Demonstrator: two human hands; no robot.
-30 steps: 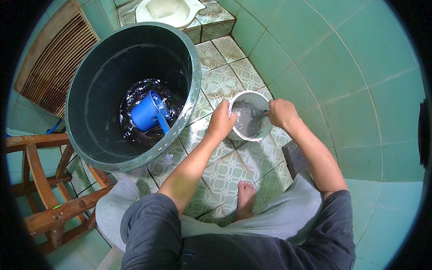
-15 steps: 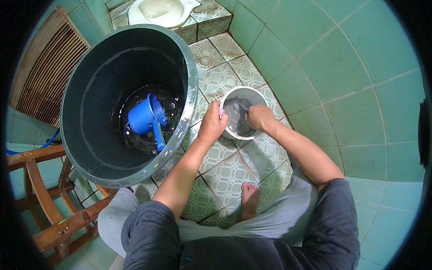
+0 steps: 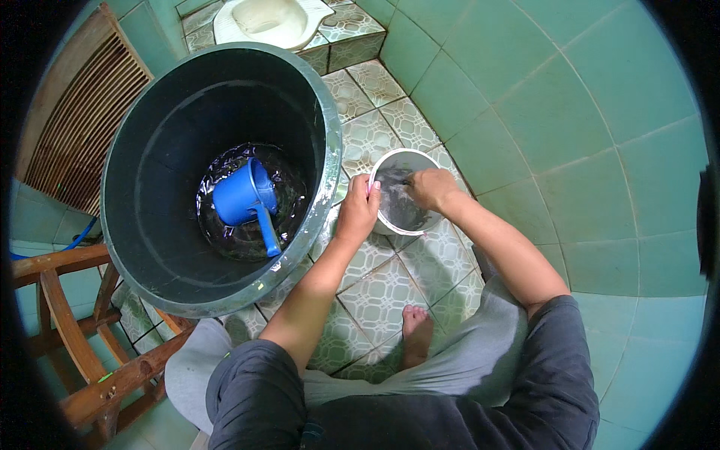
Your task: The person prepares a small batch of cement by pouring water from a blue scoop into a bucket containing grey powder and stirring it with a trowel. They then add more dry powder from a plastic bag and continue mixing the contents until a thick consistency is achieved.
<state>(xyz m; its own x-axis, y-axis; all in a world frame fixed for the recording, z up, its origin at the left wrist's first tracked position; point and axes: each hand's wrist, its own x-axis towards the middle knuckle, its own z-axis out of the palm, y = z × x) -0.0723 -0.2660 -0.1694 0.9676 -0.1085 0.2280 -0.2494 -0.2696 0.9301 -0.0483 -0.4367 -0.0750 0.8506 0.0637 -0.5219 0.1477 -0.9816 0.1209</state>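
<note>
A small white bucket point(image 3: 412, 156) stands on the tiled floor in front of me, with a wet grey mixture point(image 3: 403, 211) in its bottom. My left hand point(image 3: 358, 212) is closed on the bucket's left rim, thumb over the edge. Over the right rim reaches my right hand point(image 3: 435, 187), its fingers closed and pointing down into the bucket. A dark shape shows at those fingertips, but what they hold is hidden. To the left stands a large dark tub point(image 3: 330, 135) with shallow water. A blue dipper point(image 3: 238, 196) floats there, tilted, its handle toward me.
A squat toilet point(image 3: 270, 21) sits on a raised tiled step at the back. Wooden furniture point(image 3: 105, 375) and a slatted wooden panel point(image 3: 82, 112) stand at the left. A green tiled wall point(image 3: 555, 135) closes off the right. My bare foot point(image 3: 417, 330) rests below the bucket.
My right hand has shifted slightly right and up within the bucket, and the grey mixture looks stirred. My left hand keeps its hold on the rim. The view has moved slightly.
</note>
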